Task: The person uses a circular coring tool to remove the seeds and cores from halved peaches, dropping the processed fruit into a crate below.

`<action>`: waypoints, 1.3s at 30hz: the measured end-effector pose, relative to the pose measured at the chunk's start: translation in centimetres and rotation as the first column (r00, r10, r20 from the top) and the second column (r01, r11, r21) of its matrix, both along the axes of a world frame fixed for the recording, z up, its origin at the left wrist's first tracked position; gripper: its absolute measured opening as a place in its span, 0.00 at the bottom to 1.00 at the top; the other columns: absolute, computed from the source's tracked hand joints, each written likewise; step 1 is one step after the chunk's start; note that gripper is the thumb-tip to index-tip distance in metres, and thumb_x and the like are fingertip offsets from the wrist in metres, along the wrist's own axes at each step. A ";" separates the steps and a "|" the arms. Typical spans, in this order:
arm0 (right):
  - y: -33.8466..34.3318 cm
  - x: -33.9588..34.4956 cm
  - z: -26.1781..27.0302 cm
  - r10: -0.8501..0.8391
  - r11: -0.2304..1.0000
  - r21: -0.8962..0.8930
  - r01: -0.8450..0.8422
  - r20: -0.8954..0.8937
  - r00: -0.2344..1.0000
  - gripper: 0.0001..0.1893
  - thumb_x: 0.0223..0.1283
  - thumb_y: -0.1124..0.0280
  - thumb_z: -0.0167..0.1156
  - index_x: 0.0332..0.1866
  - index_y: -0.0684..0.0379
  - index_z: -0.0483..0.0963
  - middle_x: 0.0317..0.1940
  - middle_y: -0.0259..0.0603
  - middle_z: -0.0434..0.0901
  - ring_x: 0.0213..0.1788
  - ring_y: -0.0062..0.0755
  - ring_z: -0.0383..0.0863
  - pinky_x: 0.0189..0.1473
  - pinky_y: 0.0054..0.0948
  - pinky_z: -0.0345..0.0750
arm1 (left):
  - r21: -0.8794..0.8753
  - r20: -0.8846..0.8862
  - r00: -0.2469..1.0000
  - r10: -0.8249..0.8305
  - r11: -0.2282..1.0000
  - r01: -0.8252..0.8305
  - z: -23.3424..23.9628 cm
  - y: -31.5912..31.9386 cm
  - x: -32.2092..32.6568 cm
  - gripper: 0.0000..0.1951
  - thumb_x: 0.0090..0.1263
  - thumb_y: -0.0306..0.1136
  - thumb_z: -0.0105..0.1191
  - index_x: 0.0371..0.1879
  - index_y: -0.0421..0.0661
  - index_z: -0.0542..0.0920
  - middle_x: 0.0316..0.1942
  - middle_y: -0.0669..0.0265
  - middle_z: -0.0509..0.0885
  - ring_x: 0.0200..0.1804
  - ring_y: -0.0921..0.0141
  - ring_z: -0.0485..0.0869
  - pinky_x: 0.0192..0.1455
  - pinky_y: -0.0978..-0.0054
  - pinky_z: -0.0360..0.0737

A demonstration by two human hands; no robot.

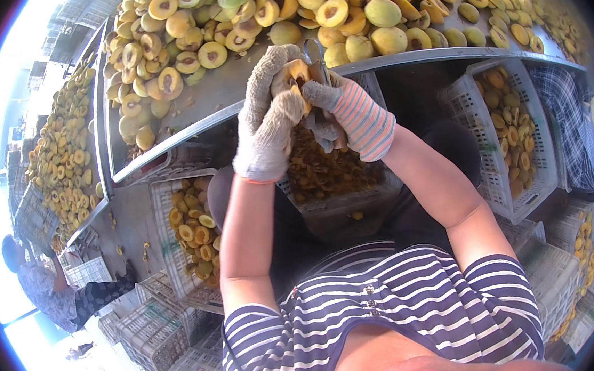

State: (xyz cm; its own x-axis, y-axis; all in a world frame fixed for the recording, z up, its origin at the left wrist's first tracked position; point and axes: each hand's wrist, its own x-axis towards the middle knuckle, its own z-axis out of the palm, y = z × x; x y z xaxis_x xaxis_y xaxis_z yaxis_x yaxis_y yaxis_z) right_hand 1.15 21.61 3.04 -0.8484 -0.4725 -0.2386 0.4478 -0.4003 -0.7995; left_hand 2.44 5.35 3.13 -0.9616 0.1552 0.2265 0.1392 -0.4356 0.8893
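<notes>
My left hand (269, 117), in a pale knitted work glove, grips a yellow stone fruit (298, 73), probably a peach, with its flesh cut open. Close against it, my right hand (356, 110) wears a glove with a striped cuff. Its fingers are closed around a metal hand tool (314, 53) with a rounded, shiny end; the exact kind cannot be made out. The thumb of that hand touches the fruit. Below both hands, between my knees, a crate (340, 203) holds dark orange scraps.
A metal-edged table (193, 131) ahead bears heaped whole and halved fruit (333, 12). Plastic crates of fruit stand left (162, 238) and right (546, 166). Stacked crates (151, 330) lie further left, where another person (49, 291) sits. Checked cloth (569, 122) shows at right.
</notes>
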 end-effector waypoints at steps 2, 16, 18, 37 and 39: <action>-0.5 -0.3 0.1 0.089 0.985 0.150 -0.080 -0.053 0.995 0.21 0.67 0.54 0.66 0.50 0.61 0.74 0.25 0.38 0.81 0.17 0.29 0.78 0.18 0.30 0.74 | 0.287 0.189 0.982 0.027 0.955 -0.082 0.0 0.1 0.6 0.24 0.80 0.36 0.53 0.71 0.41 0.68 0.68 0.55 0.74 0.65 0.61 0.77 0.70 0.61 0.75; -2.7 -0.4 -2.3 0.612 0.194 0.850 0.489 -0.494 0.617 0.12 0.63 0.67 0.59 0.46 0.62 0.73 0.31 0.51 0.86 0.38 0.53 0.87 0.40 0.48 0.82 | 0.323 0.432 0.899 0.077 0.917 -0.234 -2.6 -2.0 -2.1 0.24 0.80 0.50 0.49 0.50 0.35 0.81 0.44 0.50 0.86 0.46 0.58 0.86 0.50 0.62 0.84; -2.9 -0.4 -2.3 0.616 0.162 0.883 0.441 -0.439 0.654 0.12 0.64 0.67 0.58 0.46 0.63 0.73 0.32 0.51 0.86 0.39 0.53 0.87 0.40 0.49 0.82 | 0.336 0.470 0.875 0.114 0.894 -0.297 -2.5 -1.6 -1.7 0.23 0.80 0.48 0.50 0.48 0.35 0.81 0.43 0.51 0.86 0.44 0.60 0.86 0.48 0.63 0.84; -2.0 0.4 -5.6 0.533 0.363 0.922 0.132 -0.322 0.783 0.19 0.67 0.59 0.59 0.51 0.65 0.73 0.39 0.59 0.84 0.49 0.61 0.83 0.52 0.49 0.79 | -0.292 0.326 0.933 0.152 0.955 -0.054 -1.3 -0.6 -2.5 0.16 0.81 0.41 0.49 0.41 0.39 0.82 0.28 0.66 0.80 0.26 0.77 0.75 0.31 0.78 0.76; -1.6 -0.8 -9.0 0.545 0.466 0.871 0.157 -0.422 0.725 0.18 0.67 0.59 0.59 0.49 0.65 0.75 0.40 0.59 0.84 0.49 0.62 0.83 0.53 0.48 0.79 | -0.212 0.381 0.917 0.117 0.977 -0.037 -0.8 -0.2 -2.4 0.16 0.81 0.41 0.50 0.45 0.39 0.82 0.30 0.66 0.80 0.29 0.76 0.77 0.33 0.78 0.77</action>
State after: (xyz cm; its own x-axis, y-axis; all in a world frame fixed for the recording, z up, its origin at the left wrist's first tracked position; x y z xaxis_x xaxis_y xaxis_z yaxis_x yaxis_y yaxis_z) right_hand 0.39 19.96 -6.01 -0.8490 -0.5160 -0.1135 -0.2748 0.6147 -0.7394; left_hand 0.01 5.11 2.32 -0.9775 0.0796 -0.1951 -0.2090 -0.2491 0.9457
